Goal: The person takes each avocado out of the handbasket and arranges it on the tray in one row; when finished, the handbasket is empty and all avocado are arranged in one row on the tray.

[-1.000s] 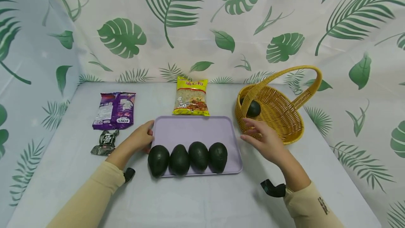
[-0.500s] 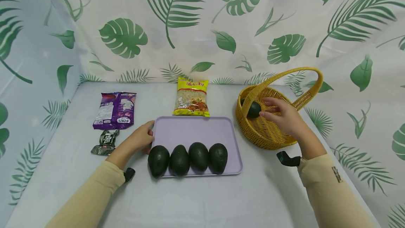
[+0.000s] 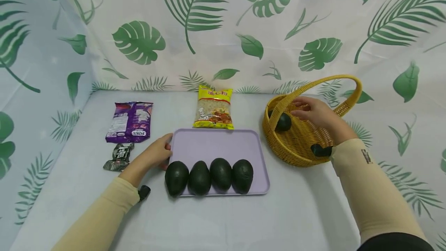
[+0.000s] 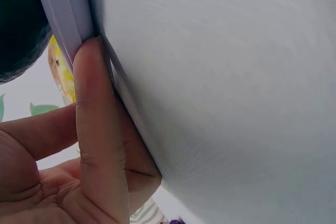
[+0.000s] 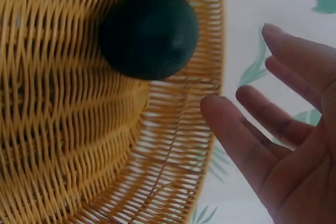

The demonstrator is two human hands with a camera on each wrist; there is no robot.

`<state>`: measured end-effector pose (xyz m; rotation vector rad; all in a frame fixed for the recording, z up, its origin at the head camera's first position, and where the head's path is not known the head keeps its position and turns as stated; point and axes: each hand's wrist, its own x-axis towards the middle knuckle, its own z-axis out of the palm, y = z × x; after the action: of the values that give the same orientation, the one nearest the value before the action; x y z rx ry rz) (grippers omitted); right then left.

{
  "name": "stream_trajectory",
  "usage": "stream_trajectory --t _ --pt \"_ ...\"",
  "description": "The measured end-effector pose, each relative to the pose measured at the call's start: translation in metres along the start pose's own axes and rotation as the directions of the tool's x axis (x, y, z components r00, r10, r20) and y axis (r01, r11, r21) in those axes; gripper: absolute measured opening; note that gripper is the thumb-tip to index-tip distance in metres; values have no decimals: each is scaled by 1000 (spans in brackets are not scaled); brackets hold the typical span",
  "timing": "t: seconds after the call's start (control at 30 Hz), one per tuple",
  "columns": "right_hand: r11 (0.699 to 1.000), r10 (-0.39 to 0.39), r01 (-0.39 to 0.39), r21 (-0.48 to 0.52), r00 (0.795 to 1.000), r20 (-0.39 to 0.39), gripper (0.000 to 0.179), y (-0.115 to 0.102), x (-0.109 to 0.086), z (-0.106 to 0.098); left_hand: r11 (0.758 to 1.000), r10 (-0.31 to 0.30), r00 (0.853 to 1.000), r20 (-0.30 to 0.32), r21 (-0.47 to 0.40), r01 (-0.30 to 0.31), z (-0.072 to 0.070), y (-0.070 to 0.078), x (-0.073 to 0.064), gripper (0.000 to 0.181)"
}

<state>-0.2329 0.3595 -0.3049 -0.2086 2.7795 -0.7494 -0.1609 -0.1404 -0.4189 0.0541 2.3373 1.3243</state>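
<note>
My left hand [image 3: 159, 151] holds the left edge of the lilac tray [image 3: 216, 142], a fingertip right at the rim in the left wrist view. Several dark green avocados [image 3: 221, 174] lie in a row along the tray's near side. My right hand [image 3: 318, 113] is over the yellow wicker basket [image 3: 296, 146], under its arched handle, with nothing in its fingers. Another avocado [image 5: 149, 34] lies inside the basket against its wall; the right wrist view shows my spread fingers apart from it.
A yellow pasta bag [image 3: 214, 107] lies behind the tray. On the left are a purple snack packet [image 3: 129, 122] and a small dark wrapped packet [image 3: 119, 157]. Leaf-printed cloth [image 3: 216, 30] hangs behind the white table.
My right hand has moved from the basket's near left rim, right and farther in over the basket. My left hand stays at the tray's edge, and the avocados have not moved.
</note>
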Motion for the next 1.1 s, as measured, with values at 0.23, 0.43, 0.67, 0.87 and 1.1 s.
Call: stream_trajectory --t 0.23,0.43,0.67,0.87,1.1 --pt "999 -38 41 -33 995 89 46 13 15 3 1000 -6 1000 -3 -8 6 3 -1 1 73" --pt "996 -59 69 -51 983 176 58 23 26 12 1000 -4 1000 -4 -8 4 6 -2 3 72" --pt "995 -72 86 -48 969 236 60 22 32 21 1000 3 1000 -2 -5 -3 5 -2 3 72" --pt "996 -39 57 -74 974 224 48 19 36 25 1000 -5 1000 -4 -10 5 2 -3 3 72" --pt "996 -45 58 -64 979 199 47 18 38 28 1000 0 1000 -12 -17 -1 0 -3 2 73"
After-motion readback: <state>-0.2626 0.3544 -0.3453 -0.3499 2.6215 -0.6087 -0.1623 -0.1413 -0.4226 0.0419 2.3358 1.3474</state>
